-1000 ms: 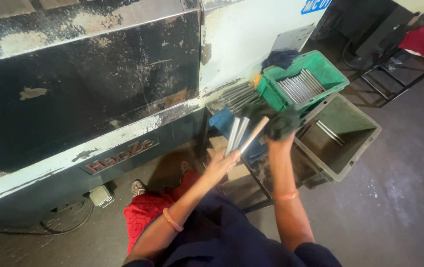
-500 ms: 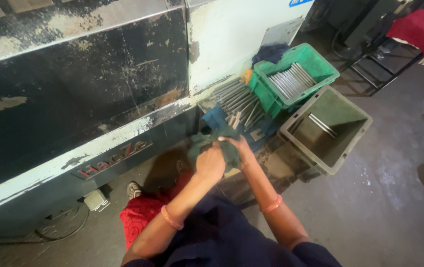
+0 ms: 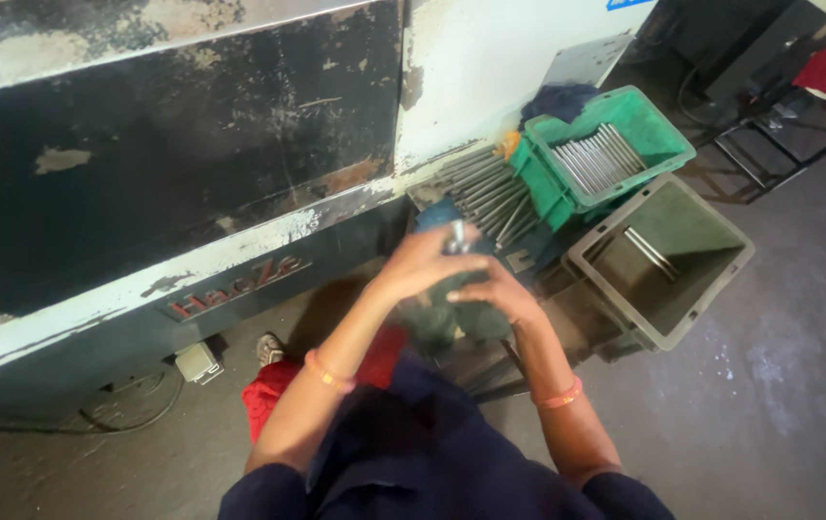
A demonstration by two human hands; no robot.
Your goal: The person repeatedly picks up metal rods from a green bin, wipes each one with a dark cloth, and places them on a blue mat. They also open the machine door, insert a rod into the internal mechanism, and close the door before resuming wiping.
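The person's left hand [image 3: 423, 262] and right hand [image 3: 492, 289] meet close together in front of the body, low beside a big dark machine [image 3: 172, 164] with chipped paint. Both hands are wrapped around a dark green cloth [image 3: 437, 313], and the end of a metal rod [image 3: 455, 234] pokes up between them, just above the left hand's knuckles. The left grip is closed over the rod and cloth from above; the right grip is curled around the cloth from below, fingers pressed together. The motion blur makes it hard to say whether there is one rod or a few in the bundle. Just beyond the hands, a loose row of metal rods [image 3: 485, 188] lies slanted on a ledge at the foot of the machine, near a blue rag [image 3: 437, 214]. To the right of those, a green plastic crate [image 3: 658, 144] holds a neat layer of similar rods [image 3: 594, 159], lying side by side. Touching it on the near side sits a grey plastic crate [image 3: 721, 279], tilted, with a couple of rods [image 3: 649, 252] on its floor. A dark blue cloth [image 3: 557, 98] is bunched behind the green crate. A red cloth [image 3: 273, 400] lies under the person's left arm, on the grey concrete floor [image 3: 779, 404]. An orange band circles each wrist.
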